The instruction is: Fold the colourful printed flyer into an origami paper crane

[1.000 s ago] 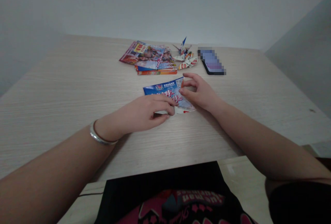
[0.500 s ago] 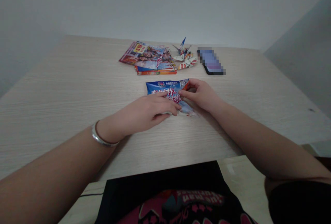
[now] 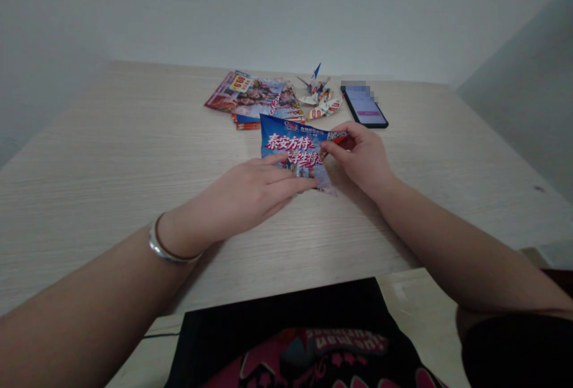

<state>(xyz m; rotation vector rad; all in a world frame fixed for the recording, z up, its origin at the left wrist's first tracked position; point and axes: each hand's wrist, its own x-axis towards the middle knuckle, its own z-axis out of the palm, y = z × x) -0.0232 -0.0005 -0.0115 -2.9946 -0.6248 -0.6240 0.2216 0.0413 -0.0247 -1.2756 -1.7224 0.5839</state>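
Over the desk (image 3: 125, 149), the right hand (image 3: 364, 158) pinches the paper (image 3: 299, 149); the left hand (image 3: 255, 191) lies across it, its grip I can't tell. It looks light and bendy: hold the edges.

Two bare hands are in view, one left hand (image 3: 257, 191) and one right hand (image 3: 364, 152), with one blue printed leaflet (image 3: 290, 137) between them. One silver bangle (image 3: 163, 249) circles the left wrist. Far on the single worktop (image 3: 111, 155) lie one stack of leaflets (image 3: 255, 98), its sheets too overlapped to count, at least two folded paper figures (image 3: 325, 109), their exact number unclear, and, at far right, one smartphone (image 3: 369, 110).
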